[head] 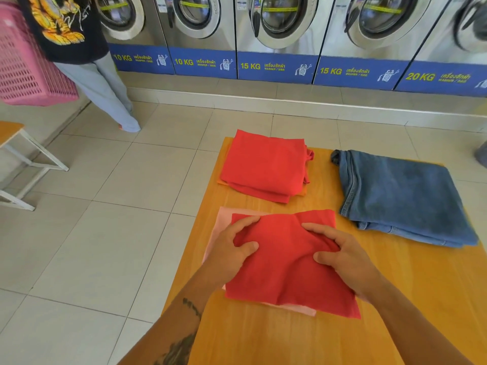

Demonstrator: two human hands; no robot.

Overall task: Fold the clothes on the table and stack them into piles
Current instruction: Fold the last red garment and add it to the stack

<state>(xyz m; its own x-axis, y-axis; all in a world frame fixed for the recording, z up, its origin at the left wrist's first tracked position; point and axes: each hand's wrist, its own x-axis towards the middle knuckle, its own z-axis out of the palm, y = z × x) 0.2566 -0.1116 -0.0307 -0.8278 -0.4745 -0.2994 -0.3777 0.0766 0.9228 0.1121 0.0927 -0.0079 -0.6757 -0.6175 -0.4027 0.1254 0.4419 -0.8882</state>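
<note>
A small red cloth (287,264) lies on top of a folded pink garment (224,217) at the near left of the wooden table (411,299). My left hand (232,248) grips the red cloth's left edge, thumb on top. My right hand (342,251) pinches its right side, bunching the fabric. Farther back sits a folded red garment (263,164) over an orange piece (224,182). Folded blue jeans (400,196) lie at the right.
A row of washing machines (276,35) lines the far wall. A person in grey trousers (100,83) stands at the far left with a pink laundry basket (23,64). A white-framed bench (18,159) stands left on the tiled floor.
</note>
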